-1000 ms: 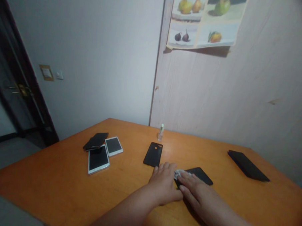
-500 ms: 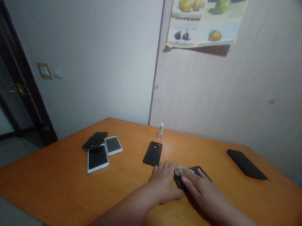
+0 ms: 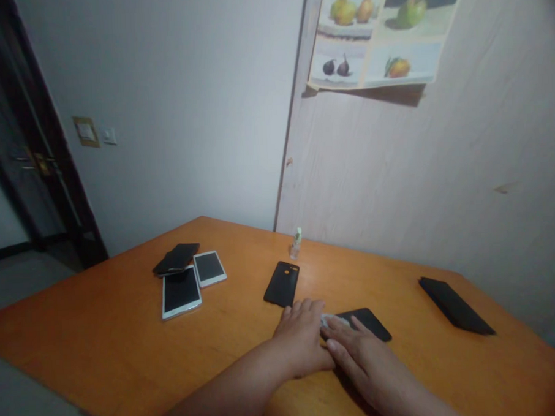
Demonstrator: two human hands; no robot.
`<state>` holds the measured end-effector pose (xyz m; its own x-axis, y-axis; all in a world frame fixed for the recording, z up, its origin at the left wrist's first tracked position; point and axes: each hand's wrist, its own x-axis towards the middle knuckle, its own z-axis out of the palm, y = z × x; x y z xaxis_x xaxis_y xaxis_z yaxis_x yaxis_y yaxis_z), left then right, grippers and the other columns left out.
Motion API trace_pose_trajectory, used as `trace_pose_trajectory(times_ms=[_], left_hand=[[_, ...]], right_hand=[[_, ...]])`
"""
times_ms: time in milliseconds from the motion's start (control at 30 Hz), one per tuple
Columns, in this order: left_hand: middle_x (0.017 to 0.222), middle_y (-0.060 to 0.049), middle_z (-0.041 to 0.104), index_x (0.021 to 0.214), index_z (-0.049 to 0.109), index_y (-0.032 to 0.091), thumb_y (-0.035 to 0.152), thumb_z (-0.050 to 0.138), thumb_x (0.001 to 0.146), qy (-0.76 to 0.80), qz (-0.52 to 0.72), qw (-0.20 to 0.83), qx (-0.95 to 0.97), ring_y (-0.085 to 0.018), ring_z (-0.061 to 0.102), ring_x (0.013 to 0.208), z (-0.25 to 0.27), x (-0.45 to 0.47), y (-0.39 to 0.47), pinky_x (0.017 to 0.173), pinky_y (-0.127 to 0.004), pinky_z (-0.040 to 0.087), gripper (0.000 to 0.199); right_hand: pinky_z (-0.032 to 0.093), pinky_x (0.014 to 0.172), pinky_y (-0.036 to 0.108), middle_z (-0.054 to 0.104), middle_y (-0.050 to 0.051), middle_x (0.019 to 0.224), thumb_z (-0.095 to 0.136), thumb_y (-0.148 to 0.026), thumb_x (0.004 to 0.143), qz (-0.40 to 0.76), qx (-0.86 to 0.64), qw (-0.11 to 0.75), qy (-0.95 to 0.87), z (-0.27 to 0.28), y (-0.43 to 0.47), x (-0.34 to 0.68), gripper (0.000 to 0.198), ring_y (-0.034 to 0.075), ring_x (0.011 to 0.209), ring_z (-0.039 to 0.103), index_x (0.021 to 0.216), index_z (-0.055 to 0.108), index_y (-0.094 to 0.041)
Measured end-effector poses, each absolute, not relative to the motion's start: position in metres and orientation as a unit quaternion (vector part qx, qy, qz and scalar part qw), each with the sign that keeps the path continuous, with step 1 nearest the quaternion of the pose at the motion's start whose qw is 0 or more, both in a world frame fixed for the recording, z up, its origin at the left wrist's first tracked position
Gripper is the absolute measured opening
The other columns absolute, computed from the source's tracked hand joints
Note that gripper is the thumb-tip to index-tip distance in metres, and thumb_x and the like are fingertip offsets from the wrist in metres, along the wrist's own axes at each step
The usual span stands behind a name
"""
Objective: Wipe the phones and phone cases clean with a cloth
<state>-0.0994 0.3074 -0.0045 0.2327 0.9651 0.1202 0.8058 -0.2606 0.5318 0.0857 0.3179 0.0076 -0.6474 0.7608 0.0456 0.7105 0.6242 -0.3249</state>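
A black, flat phone-like device [image 3: 369,324] lies on the table in front of me, partly covered by my hands. My left hand [image 3: 302,339] grips its left edge, with the thumb at the near side and the fingers toward the far corner. A crumpled white wipe [image 3: 332,319] is under the fingers of my right hand [image 3: 363,356], which press it onto the device's left part. Just beyond my left fingertips lies a black phone case [image 3: 281,285] with a round hole. A small clear bottle [image 3: 295,244] stands upright behind the case.
On the left of the orange wooden table [image 3: 127,337] are a large white-framed tablet [image 3: 182,293], a smaller white one [image 3: 209,268] and a black folded case or wallet [image 3: 177,259] overlapping the larger. A dark folder-like case [image 3: 455,306] lies at the right. Walls border the far edges.
My right hand has slid left and slightly toward me across the device with the wipe, uncovering more of its right part. My left hand stays in place.
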Motion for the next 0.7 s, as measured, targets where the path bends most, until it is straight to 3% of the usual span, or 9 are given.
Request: trace_pose_trajectory(times_ms=[200, 433, 700], left_hand=[[0.138, -0.012, 0.052, 0.142, 0.042, 0.025, 0.053, 0.073, 0.06, 0.586, 0.199, 0.189, 0.763, -0.037, 0.046, 0.13, -0.002, -0.1, 0.309, 0.109, -0.053, 0.037, 0.092], [0.124, -0.009, 0.057, 0.128, 0.054, 0.025, 0.053, 0.07, 0.065, 0.575, 0.206, 0.169, 0.774, -0.034, 0.052, 0.119, -0.004, -0.102, 0.308, 0.101, -0.049, 0.043, 0.071], [0.116, -0.007, 0.057, 0.119, 0.061, 0.028, 0.055, 0.073, 0.064, 0.57, 0.197, 0.171, 0.779, -0.032, 0.053, 0.113, -0.001, -0.103, 0.309, 0.096, -0.044, 0.045, 0.063]], right_hand=[[0.027, 0.119, 0.053, 0.057, 0.012, 0.143, 0.035, -0.044, 0.1, 0.04, -0.568, 0.087, -0.817, 0.0, 0.343, 0.118, 0.051, 0.03, 0.135, 0.051, 0.134, 0.064, -0.018], [0.035, 0.116, 0.039, 0.052, 0.005, 0.148, 0.037, -0.045, 0.1, 0.144, -0.429, 0.095, -0.887, 0.011, 0.31, 0.091, 0.049, 0.025, 0.137, 0.048, 0.137, 0.062, -0.025], [0.05, 0.095, 0.045, 0.067, 0.014, 0.13, 0.035, -0.044, 0.098, 0.08, -0.582, 0.06, -0.807, 0.014, 0.327, 0.116, 0.05, 0.034, 0.112, 0.067, 0.124, 0.071, -0.02]])
